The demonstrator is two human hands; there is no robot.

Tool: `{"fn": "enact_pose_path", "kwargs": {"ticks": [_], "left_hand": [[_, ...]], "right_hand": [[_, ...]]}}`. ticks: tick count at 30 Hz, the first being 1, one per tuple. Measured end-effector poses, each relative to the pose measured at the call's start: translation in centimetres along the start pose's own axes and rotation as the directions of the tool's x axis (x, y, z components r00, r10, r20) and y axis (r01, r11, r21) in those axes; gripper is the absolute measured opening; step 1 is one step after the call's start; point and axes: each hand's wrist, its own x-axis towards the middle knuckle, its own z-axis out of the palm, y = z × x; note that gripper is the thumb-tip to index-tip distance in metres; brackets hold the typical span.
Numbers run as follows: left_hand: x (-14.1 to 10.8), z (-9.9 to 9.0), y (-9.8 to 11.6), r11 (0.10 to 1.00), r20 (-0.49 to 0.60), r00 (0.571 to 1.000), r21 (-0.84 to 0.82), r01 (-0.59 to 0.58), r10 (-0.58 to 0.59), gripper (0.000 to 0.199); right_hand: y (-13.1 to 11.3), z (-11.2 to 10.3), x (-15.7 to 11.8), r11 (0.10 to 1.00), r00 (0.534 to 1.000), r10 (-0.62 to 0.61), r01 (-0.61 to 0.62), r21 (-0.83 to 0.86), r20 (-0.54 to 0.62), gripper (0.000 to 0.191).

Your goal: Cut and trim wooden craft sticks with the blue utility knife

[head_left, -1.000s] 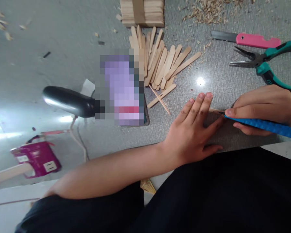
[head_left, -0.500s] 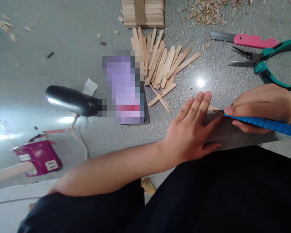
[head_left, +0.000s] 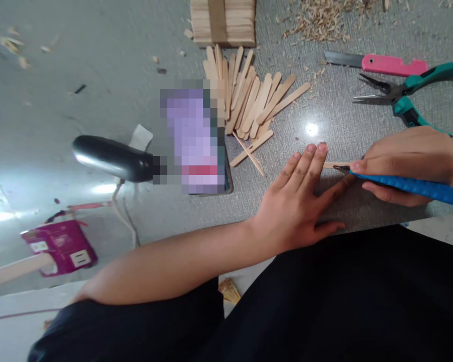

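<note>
A narrow wooden craft stick [head_left: 329,165] lies on the table, its left part hidden under the outstretched fingers of my left hand [head_left: 296,196]. That hand is flat, palm down, with fingers spread and pressing on the stick. My right hand [head_left: 407,161] is wrapped round a blue-handled craft knife [head_left: 419,186]. The knife's dark, thin blade rests against the stick between the two hands. How the stick's right end sits by the right fingertips cannot be made out.
Loose craft sticks [head_left: 252,100] fan out beside a pixelated phone [head_left: 228,176], below a banded bundle [head_left: 241,25]. Teal pliers [head_left: 394,95], a pink knife [head_left: 392,64] and wood shavings [head_left: 324,22] lie behind my right hand. Leftward are a black rounded device [head_left: 113,158] and a purple box [head_left: 68,246].
The blade and my right hand have shifted slightly, and more of the stick's upper face shows between the hands. My left hand stays pressed flat in nearly the same place.
</note>
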Motion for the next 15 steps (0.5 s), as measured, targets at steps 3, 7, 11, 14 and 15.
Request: {"fn": "enact_pose_path", "kwargs": {"ticks": [3,7,11,14,15], "left_hand": [[-0.3,0.0,0.3,0.998,-0.011,1.0,0.054,0.01,-0.01,0.1],[-0.7,0.1,0.8,0.987,-0.067,0.998,0.159,-0.002,0.013,0.099],[-0.8,0.2,1.2,0.968,-0.146,0.986,0.25,-0.04,0.078,0.092],[-0.8,0.0,1.3,0.959,-0.198,0.972,0.276,-0.07,0.128,0.079],[-0.7,-0.1,1.3,0.956,-0.215,0.964,0.278,-0.095,0.158,0.073]], "right_hand": [[-0.5,-1.0,0.3,0.976,0.995,-0.091,0.083,-0.201,-0.029,0.043],[-1.4,-1.1,0.3,0.972,0.997,-0.061,0.048,-0.228,-0.051,0.045],[-1.4,-0.9,0.3,0.954,1.0,-0.015,0.011,-0.298,-0.011,0.047],[-1.3,-1.0,0.6,0.959,0.998,-0.044,0.052,-0.277,0.034,0.043],[-1.5,-1.1,0.7,0.97,0.999,-0.029,0.037,-0.24,0.036,0.04]]}}
